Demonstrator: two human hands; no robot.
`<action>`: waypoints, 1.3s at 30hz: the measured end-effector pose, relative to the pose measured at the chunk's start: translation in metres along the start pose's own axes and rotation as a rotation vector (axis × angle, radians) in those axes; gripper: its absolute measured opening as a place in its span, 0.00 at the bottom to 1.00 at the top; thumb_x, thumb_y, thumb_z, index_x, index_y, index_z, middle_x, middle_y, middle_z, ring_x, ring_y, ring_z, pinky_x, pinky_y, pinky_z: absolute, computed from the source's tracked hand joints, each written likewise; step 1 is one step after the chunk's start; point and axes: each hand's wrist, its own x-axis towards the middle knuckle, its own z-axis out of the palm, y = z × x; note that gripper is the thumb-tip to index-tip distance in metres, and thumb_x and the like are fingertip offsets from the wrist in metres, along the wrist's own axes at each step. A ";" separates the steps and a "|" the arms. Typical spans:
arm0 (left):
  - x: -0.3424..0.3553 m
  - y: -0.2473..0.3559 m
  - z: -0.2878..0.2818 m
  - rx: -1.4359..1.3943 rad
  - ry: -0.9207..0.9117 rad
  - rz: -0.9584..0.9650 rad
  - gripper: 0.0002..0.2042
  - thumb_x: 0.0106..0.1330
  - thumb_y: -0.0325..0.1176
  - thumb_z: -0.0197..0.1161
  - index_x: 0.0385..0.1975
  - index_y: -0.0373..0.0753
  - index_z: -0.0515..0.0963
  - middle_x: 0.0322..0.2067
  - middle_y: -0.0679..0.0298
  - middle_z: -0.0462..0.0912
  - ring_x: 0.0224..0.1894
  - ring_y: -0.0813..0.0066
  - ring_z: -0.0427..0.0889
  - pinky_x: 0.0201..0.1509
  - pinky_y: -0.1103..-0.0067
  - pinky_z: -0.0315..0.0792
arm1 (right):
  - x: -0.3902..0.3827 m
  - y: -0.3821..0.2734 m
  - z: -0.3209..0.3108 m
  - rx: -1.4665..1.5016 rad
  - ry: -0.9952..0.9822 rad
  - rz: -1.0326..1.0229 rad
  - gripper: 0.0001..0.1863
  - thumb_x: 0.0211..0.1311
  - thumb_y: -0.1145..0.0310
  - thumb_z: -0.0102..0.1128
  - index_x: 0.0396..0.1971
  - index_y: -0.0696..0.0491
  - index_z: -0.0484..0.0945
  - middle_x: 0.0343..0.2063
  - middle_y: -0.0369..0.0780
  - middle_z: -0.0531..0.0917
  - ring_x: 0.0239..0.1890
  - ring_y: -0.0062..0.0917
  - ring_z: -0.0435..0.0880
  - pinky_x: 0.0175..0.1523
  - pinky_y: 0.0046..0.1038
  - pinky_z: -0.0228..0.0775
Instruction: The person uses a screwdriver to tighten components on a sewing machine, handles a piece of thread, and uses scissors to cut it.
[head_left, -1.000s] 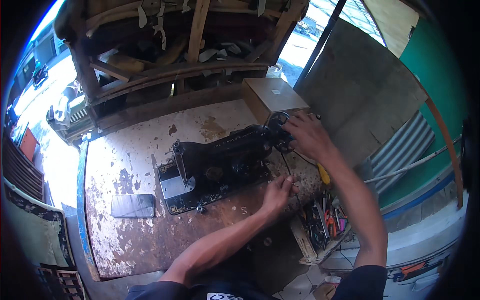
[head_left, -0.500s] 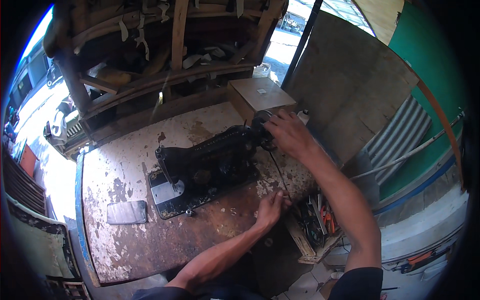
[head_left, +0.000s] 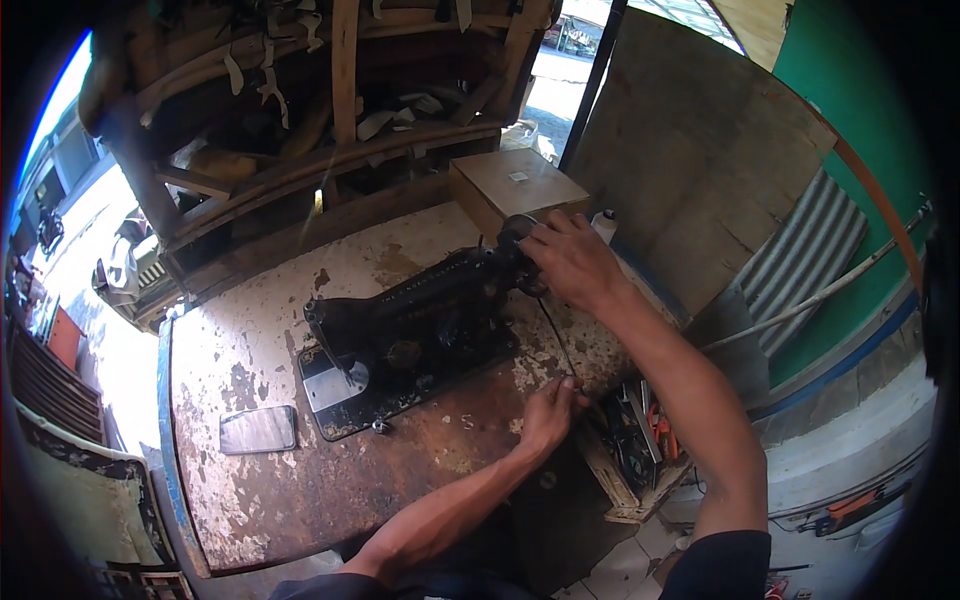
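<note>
A black sewing machine [head_left: 420, 320] stands on a worn wooden table [head_left: 330, 490] with flaking paint. My right hand [head_left: 572, 262] is closed over the handwheel [head_left: 515, 232] at the machine's right end, fingers curled on its rim. From the wheel a thin dark drive belt [head_left: 556, 335] runs down toward the table's front edge. There my left hand [head_left: 550, 415] pinches the belt between thumb and fingers. The belt's lower part is hidden behind that hand.
A smartphone [head_left: 258, 429] lies at the table's left. A box [head_left: 520, 180] and a white thread cone [head_left: 604, 226] stand behind my right hand. An open drawer of tools [head_left: 640, 440] juts out at the right front. Wooden shelving [head_left: 345, 70] rises behind the table.
My left hand's grip on the belt has shifted slightly. The right hand remains at the handwheel, its fingers a little differently placed. The whole view has moved slightly.
</note>
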 end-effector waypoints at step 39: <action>-0.005 0.010 -0.002 0.068 -0.015 -0.024 0.19 0.82 0.43 0.50 0.50 0.31 0.81 0.31 0.61 0.88 0.33 0.76 0.81 0.42 0.74 0.75 | 0.002 -0.003 -0.004 -0.017 0.059 -0.013 0.08 0.56 0.74 0.61 0.34 0.49 0.85 0.42 0.33 0.84 0.53 0.30 0.79 0.52 0.37 0.73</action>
